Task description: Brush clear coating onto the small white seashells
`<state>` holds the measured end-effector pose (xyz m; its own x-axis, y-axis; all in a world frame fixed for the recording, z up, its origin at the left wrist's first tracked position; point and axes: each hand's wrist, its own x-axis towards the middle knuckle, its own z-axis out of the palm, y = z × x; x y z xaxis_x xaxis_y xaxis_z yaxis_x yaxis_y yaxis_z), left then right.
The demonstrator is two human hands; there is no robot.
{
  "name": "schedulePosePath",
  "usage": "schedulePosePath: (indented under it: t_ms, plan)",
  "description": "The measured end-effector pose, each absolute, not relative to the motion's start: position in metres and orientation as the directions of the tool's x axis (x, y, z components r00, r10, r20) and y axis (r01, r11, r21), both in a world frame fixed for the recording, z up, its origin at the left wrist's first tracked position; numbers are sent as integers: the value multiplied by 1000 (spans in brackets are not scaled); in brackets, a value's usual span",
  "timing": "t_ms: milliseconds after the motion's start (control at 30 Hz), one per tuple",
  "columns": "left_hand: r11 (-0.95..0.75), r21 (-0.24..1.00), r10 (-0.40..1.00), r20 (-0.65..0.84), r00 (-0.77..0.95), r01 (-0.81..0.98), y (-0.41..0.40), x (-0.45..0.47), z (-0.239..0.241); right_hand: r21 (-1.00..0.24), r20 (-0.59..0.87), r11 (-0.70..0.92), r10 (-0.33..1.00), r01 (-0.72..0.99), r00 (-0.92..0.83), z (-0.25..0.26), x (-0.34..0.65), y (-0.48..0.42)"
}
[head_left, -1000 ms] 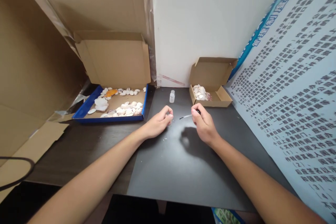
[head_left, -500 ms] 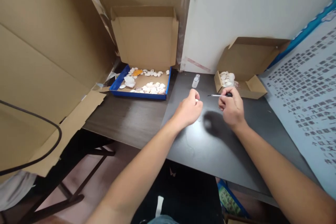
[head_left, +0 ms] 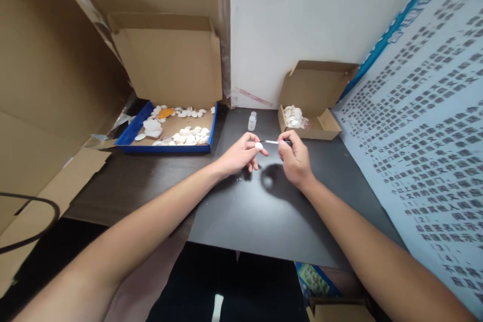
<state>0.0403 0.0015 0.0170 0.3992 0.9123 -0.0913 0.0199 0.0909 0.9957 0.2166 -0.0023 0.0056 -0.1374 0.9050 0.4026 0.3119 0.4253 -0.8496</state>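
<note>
My left hand [head_left: 240, 153] pinches a small white shell [head_left: 258, 146] between thumb and fingers above the black mat [head_left: 264, 216]. My right hand [head_left: 295, 158] is closed on a thin brush [head_left: 272, 142] whose tip touches the shell. A small clear bottle [head_left: 252, 121] stands just behind both hands. A blue-rimmed cardboard tray [head_left: 130, 134] with several white shells and an orange one lies at the back left. At the back right, a small open cardboard box [head_left: 324, 133] holds more shells.
Cardboard sheets [head_left: 45, 85] wall off the left side and a printed poster [head_left: 426, 126] leans along the right. A black cable [head_left: 33, 234] loops at the lower left. A white wall [head_left: 302, 20] closes the back.
My hands have come together: the brush tip now touches the shell held in my left hand. The camera view has swung back towards the right.
</note>
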Motion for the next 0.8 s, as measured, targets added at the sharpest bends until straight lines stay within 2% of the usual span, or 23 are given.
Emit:
schedulePosePath:
  t_ms: [167,400,667,800]
  plan:
    - [109,993,877,-77,475,-41,7,34,5,-799,446,465,884,382,-143,11,213,-9]
    - [113,993,885,-82,459,-42,7,24,5,-749,448,460,882,477,-148,14,213,-7]
    - [6,998,886,-33,462,60,0,26,4,-752,383,406,910,520,-156,11,212,-6]
    - [-31,996,892,-12,451,87,-1,27,3,-718,400,390,909,577,-117,13,214,-3]
